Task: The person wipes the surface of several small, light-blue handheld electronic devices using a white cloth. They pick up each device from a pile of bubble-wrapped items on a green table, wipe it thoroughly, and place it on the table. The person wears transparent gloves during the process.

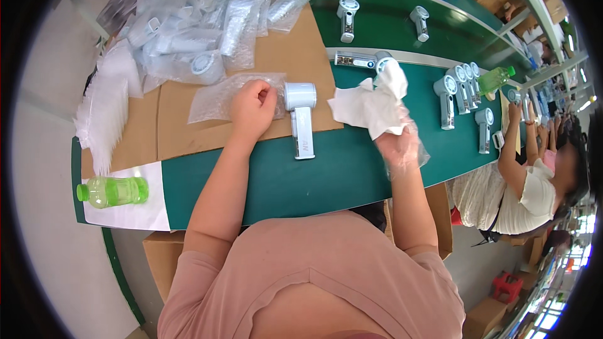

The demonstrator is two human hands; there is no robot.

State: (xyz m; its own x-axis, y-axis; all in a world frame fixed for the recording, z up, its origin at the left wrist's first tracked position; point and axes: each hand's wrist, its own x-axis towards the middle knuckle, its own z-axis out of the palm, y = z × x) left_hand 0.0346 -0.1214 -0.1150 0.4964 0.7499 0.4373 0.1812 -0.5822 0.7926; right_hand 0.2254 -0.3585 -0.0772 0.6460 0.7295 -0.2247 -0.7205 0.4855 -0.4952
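Note:
My left hand [251, 112] is curled into a loose fist on a flat bubble-wrap bag [210, 102], and nothing shows in its fingers. Just right of it lies a pale blue handheld fan [302, 132], its round head away from me and its handle toward me. My right hand [399, 145] holds a crumpled white cloth [374, 103] above the green table. Clear plastic film [422, 150] hangs about that hand and wrist. Behind the cloth, another fan [355, 59] lies on its side, its head partly covered by the cloth.
Bagged fans [207, 25] are heaped on the cardboard [286, 44] at the far left, beside white foam sheets [110, 110]. A green bottle [113, 192] lies at the near left. Several fans [446, 102] lie at the right near another green bottle [496, 80]. Co-workers [534, 188] sit further right.

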